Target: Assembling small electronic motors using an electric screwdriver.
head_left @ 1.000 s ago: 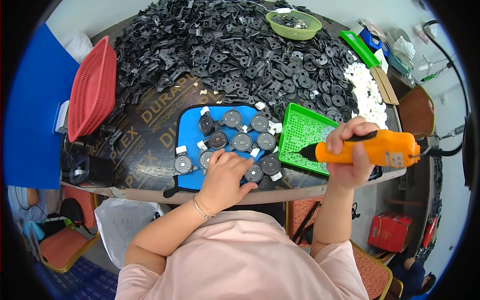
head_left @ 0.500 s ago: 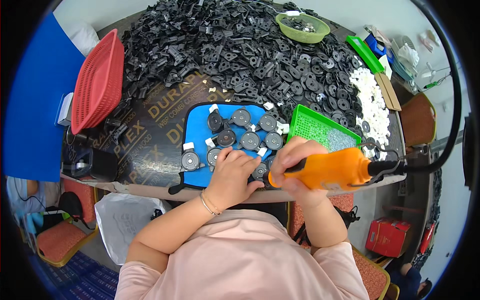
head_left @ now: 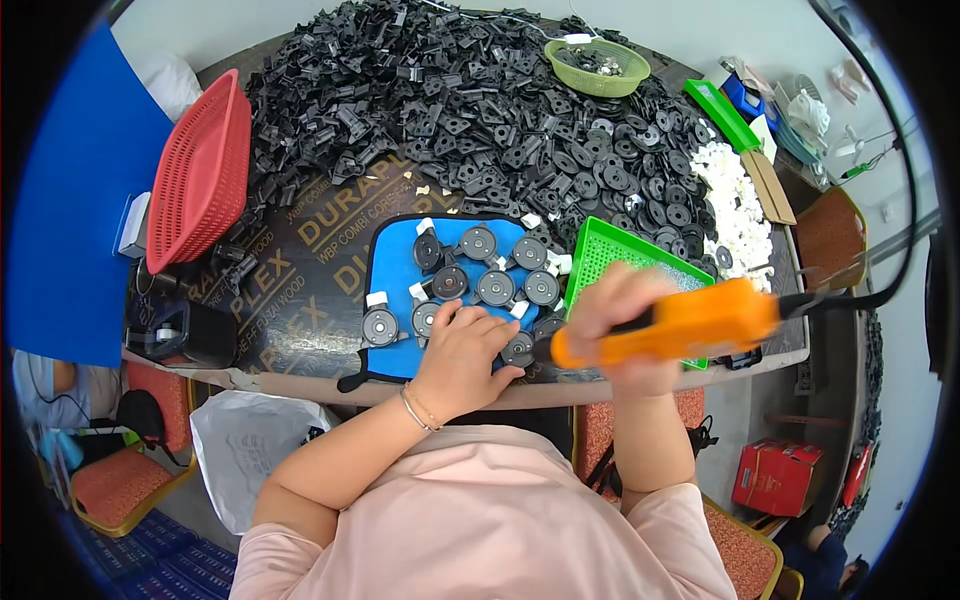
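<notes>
An orange electric screwdriver [head_left: 690,325] is gripped in my right hand [head_left: 625,315], slightly blurred, with its dark tip pointing left toward a black wheel [head_left: 517,350]. Whether the tip touches the wheel I cannot tell. My left hand [head_left: 462,352] rests at the front of a blue mat [head_left: 400,262], its thumb and forefinger on either side of that same wheel. Several similar round black wheels [head_left: 495,288], some with white tabs, lie on the mat beyond my fingers. Behind the screwdriver, a green basket [head_left: 600,245] holds small silvery pieces, partly covered by my right hand.
A large heap of black plastic parts [head_left: 430,110] fills the table's far side, with white pieces [head_left: 735,215] at the right. A yellow-green basket [head_left: 598,75] stands on the heap. Red baskets [head_left: 205,170] and a black tape dispenser [head_left: 190,335] are at left. A cable [head_left: 905,220] trails from the screwdriver.
My right hand and the screwdriver have moved slightly up and to the right, the tool's rear end now higher. My left hand stays at the same wheel.
</notes>
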A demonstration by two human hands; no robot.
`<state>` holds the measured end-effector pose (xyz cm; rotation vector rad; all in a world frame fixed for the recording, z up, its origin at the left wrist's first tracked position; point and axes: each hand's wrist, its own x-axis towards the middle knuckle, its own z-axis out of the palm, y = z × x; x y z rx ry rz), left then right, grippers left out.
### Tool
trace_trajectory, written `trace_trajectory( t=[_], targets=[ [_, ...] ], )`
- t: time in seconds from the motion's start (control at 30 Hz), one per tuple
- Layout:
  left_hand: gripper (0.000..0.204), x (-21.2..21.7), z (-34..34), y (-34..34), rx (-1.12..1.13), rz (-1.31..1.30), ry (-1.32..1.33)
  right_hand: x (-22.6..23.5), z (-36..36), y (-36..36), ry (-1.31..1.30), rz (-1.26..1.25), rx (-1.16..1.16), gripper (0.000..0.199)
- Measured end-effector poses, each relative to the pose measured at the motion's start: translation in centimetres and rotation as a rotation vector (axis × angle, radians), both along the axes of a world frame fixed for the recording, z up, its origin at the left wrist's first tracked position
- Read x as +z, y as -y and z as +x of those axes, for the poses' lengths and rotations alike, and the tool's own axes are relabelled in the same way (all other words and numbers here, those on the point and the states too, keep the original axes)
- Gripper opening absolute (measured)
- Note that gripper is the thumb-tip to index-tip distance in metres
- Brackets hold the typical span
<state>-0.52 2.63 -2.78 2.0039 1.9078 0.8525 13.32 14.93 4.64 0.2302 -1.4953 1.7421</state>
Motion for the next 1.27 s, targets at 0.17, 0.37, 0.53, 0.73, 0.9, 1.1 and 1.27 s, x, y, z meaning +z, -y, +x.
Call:
trace_trajectory(
  t=[0.17,0.37,0.53,0.73,0.9,1.1,1.27],
  targets=[
    [0.057,0.2,0.3,1.1,-0.019,0.033,-0.107,2.6,5.2,-2.6,-0.085,-0.133,-0.412,0.037],
    [0.104,2.8,-3.5,3.7,0.265,-0.127,-0.217,0.2,12.0,-4.0,0.184,-0.08,-0.901,0.051],
    [0.104,2.0,-7.8,4.8,0.251,-0.217,-0.177,0.1,15.8,-4.0,0.232,-0.199,-0.934,0.045],
    [0.093,0.4,-8.5,5.6,0.174,-0.178,-0.135,-0.2,18.3,-3.3,-0.02,-0.147,-0.933,0.04],
    [0.093,0.6,-8.3,5.1,0.153,-0.117,-0.201,-1.6,18.2,-3.3,0.183,-0.125,-0.921,0.042],
    [0.089,1.9,-7.5,3.0,-0.014,-0.097,-0.268,-2.6,16.4,-3.6,0.245,-0.085,-1.202,0.051],
    [0.089,2.4,-8.2,1.8,-0.162,-0.161,-0.418,-1.6,15.6,-1.4,0.257,0.865,-1.547,0.078]
  ],
)
